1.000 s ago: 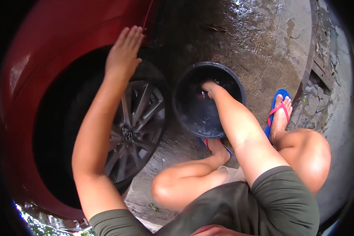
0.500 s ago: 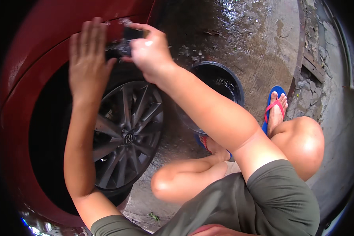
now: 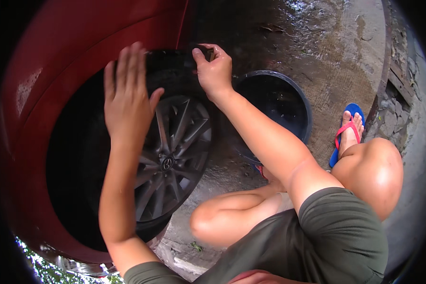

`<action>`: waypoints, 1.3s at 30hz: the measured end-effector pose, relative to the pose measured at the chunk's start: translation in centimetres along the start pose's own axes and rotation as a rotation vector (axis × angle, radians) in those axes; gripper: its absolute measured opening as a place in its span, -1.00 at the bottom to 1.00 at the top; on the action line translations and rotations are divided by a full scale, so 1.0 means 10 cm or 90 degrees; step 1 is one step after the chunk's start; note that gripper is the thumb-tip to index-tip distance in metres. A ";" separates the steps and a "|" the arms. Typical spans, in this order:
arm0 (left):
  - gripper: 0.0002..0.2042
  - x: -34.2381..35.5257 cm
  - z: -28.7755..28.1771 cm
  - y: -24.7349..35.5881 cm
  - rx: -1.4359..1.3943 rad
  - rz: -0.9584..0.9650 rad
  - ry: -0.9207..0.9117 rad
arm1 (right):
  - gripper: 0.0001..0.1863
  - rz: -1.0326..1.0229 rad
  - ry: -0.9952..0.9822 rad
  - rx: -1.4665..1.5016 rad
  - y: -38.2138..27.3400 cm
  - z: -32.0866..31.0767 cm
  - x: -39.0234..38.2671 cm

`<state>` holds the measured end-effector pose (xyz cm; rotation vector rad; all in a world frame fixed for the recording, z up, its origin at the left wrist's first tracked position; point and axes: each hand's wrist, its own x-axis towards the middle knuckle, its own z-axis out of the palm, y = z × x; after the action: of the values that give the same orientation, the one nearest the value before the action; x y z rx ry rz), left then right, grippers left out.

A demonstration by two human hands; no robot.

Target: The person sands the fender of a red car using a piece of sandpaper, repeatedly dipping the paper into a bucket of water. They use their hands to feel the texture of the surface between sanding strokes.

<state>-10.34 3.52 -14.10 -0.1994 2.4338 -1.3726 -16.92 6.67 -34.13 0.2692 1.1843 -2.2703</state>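
Stretching out the left hand [image 3: 130,99] over the upper left of the wheel [image 3: 167,163], with fingers extended and thumb well out to the side. Raising the right hand [image 3: 215,71] beyond the upper right of the wheel, apart from the left hand, with thumb and fingers curled. Showing something dark inside that curl; cannot tell what, or whether gripped. Compared with half a second ago, holding both hands farther apart: the right one shifted rightward, the left one brought lower, nearer the wheel. Compared with a second ago, having lifted the right hand out of the black bucket [image 3: 300,102], right of the wheel.

Covering part of the bucket with the right forearm [image 3: 265,128], and the left side of the wheel with the left forearm [image 3: 117,189]. Blurring at the left fingertips; cannot tell whether touching the red car body [image 3: 75,90] around the wheel. Losing the tyre in black shadow left of the wheel, and the car body at the dark edge of view.
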 end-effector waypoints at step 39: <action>-0.33 -0.71 -0.24 1.13 -0.952 -0.083 -0.072 | -0.74 -0.334 -0.112 -0.060 -0.16 0.53 0.62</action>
<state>-4.11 13.37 -21.04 -0.7185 2.7933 0.6606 -22.47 0.78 -32.47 -0.3101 1.3812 -2.5942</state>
